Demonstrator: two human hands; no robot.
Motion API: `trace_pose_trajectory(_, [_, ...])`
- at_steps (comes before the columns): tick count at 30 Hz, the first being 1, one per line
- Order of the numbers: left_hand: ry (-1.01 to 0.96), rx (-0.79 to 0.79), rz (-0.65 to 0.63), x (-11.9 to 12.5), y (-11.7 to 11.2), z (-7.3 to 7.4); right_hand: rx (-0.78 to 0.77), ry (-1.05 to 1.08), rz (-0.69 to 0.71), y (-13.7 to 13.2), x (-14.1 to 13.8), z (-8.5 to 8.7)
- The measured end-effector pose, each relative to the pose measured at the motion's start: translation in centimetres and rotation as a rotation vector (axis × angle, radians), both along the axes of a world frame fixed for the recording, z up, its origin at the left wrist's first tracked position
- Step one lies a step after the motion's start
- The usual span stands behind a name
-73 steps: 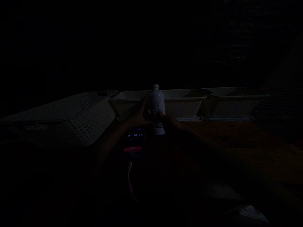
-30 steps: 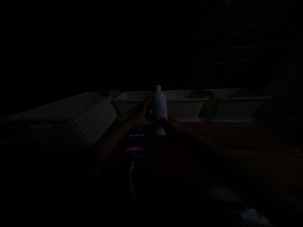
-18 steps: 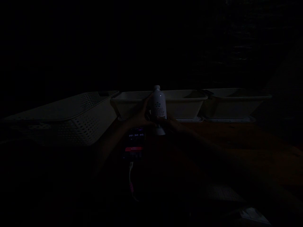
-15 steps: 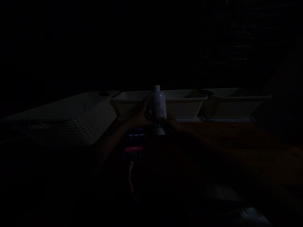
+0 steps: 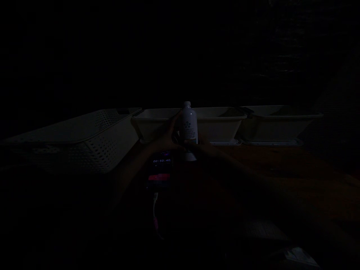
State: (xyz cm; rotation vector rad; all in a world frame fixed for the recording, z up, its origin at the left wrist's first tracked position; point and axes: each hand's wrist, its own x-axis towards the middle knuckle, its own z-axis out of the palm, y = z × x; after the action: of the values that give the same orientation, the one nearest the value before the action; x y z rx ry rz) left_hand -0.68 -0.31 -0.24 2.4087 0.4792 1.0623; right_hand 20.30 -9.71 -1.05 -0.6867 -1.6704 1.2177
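The scene is very dark. A white capped bottle (image 5: 189,122) with a printed label stands upright in the middle of the head view. My left hand (image 5: 168,139) grips its left side, the fingers reaching up behind it. Across the lower front and right side lies my right hand (image 5: 203,146), its fingers wrapped against the bottle. Both forearms fade into darkness. Just below the left hand lies a phone (image 5: 159,170) with a lit timer screen, and a pale cable (image 5: 154,206) runs from its lower end.
At left is a white perforated basket (image 5: 95,150). A pale basin (image 5: 222,125) stands behind the bottle, and another basin (image 5: 278,129) is farther right. The wooden tabletop (image 5: 287,165) shows dimly at right. Near the bottom right corner lies a pale flat item (image 5: 299,255) that I cannot make out.
The view has grown slightly dimmer. The bottle has turned very slightly in my hands, and the fingers of my right hand have shifted a little at its lower front.
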Motion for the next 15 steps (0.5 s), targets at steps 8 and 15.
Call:
trace_pose_trajectory(8, [-0.001,0.070,0.024,0.1,-0.4,0.1,0.104,-0.190,0.021,2.3,1.8,0.3])
trace_pose_trajectory(15, [0.025,0.035,-0.009,0.0,-0.7,0.4,0.071,-0.226,0.073,2.1,2.2,0.6])
